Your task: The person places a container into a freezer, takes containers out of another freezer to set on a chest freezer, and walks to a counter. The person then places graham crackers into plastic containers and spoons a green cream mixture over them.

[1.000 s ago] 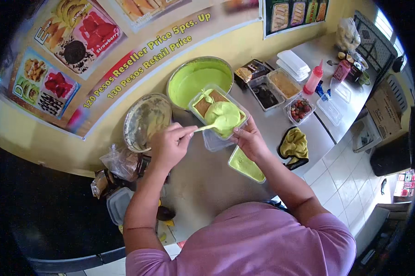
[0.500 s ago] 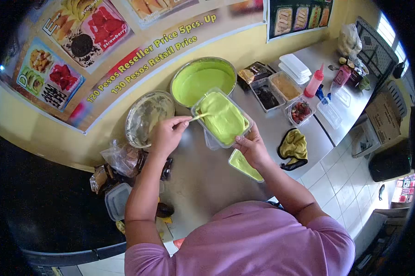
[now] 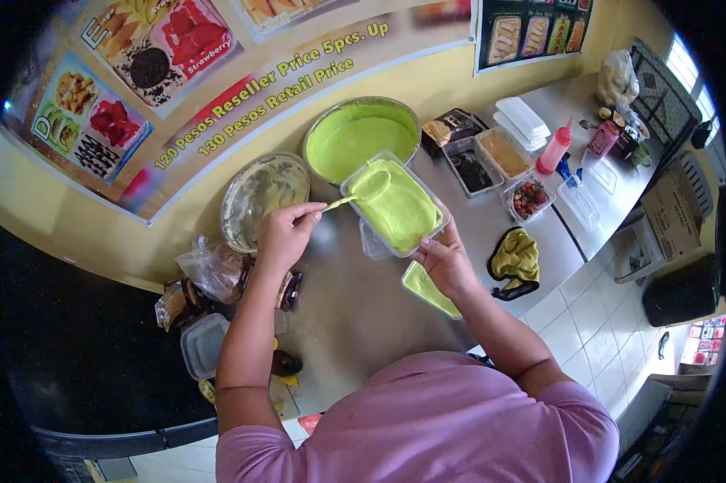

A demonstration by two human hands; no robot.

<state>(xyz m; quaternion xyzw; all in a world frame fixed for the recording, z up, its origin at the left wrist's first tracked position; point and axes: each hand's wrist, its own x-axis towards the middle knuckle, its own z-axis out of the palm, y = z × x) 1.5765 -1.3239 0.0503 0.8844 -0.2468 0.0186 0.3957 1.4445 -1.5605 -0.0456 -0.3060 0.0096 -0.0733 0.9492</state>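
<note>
My left hand is closed around the handle of a spoon, whose green-coated bowl rests on the cream in a clear plastic tub. The tub, filled with light green cream, is tilted and gripped at its near right corner by my right hand. Behind it stands a big metal bowl of the same green mixture. Partly covered by my right wrist, a second tub of green cream lies on the table. Under the held tub shows part of another clear container.
Left of the green bowl leans a smeared metal bowl. Tubs of dark crumbs, tan crumbs and strawberries stand at right, near a pink squeeze bottle. A yellow cloth lies near the steel table's edge.
The spoon's bowl has moved across the cream and now shows more fully, near the tub's far side. My right hand still holds the tub. The whole view has shifted slightly.
</note>
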